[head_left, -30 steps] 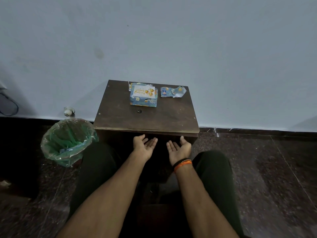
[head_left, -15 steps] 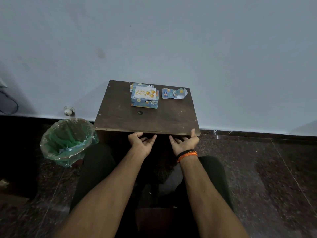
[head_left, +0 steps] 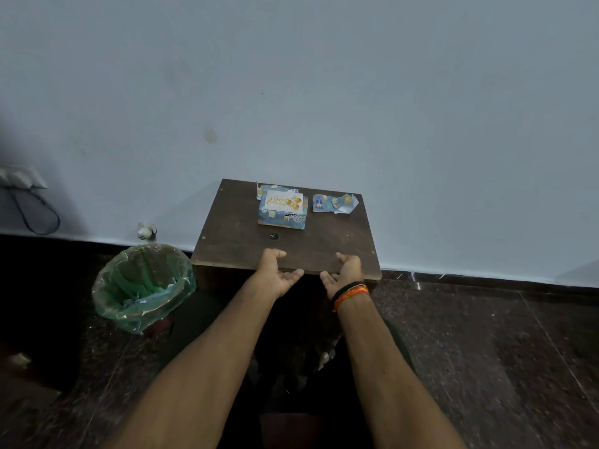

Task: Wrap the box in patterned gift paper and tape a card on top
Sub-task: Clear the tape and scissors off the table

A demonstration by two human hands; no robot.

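A box wrapped in blue patterned gift paper [head_left: 281, 218] stands near the back of a small dark wooden table [head_left: 240, 241]. A white "Happy Birthday" card [head_left: 283, 202] with gold balloons lies on top of it. Scraps of the same paper [head_left: 334, 203] lie to its right. My left hand [head_left: 278, 274] and my right hand [head_left: 344, 273] are at the table's front edge, palms up, fingers loosely spread, holding nothing. Both are well short of the box.
A bin lined with a green plastic bag [head_left: 142, 286] stands on the dark floor left of the table. A small dark item [head_left: 274, 236] lies on the table in front of the box. The pale wall [head_left: 324, 92] rises behind.
Both hands have moved forward and up from below the table's edge to its front edge, still palms up. The box and scraps have not moved.
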